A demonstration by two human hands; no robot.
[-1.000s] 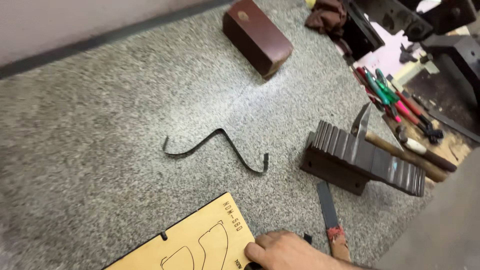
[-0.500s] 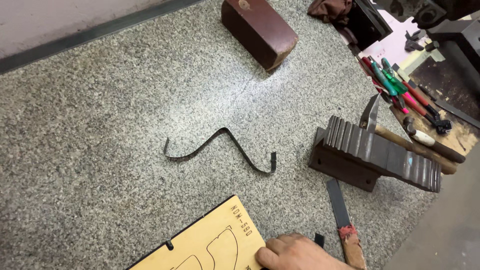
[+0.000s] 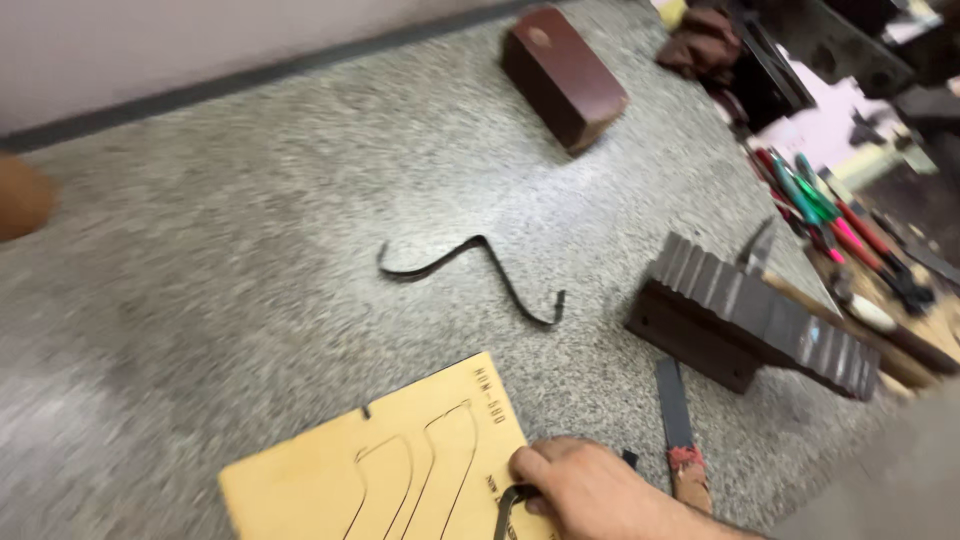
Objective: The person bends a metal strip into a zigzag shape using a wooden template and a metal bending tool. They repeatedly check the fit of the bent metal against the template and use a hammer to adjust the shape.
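My right hand [image 3: 600, 495] is at the bottom edge, fingers curled on the end of a dark curved metal strip [image 3: 507, 503]. It rests on the corner of a flat light wooden template [image 3: 400, 470] with curved slots cut in it. A second dark metal strip [image 3: 480, 270], bent into a wavy hook shape, lies loose on the speckled grey stone slab [image 3: 250, 280] beyond the template. A blurred brown shape [image 3: 22, 195] at the left edge may be my left hand; it is too blurred to tell what it is doing.
A dark ridged metal block [image 3: 750, 320] sits right of the bent strip, with a flat blade with a red-wrapped handle [image 3: 675, 415] in front of it. A reddish-brown block [image 3: 565, 75] stands at the back. Green and red handled tools [image 3: 815, 200] crowd the right side.
The view has shifted, so everything sits a little more to the right. My right hand has slid further onto the template corner and a dark strip end now shows under the thumb. The brown shape appeared at the left edge.
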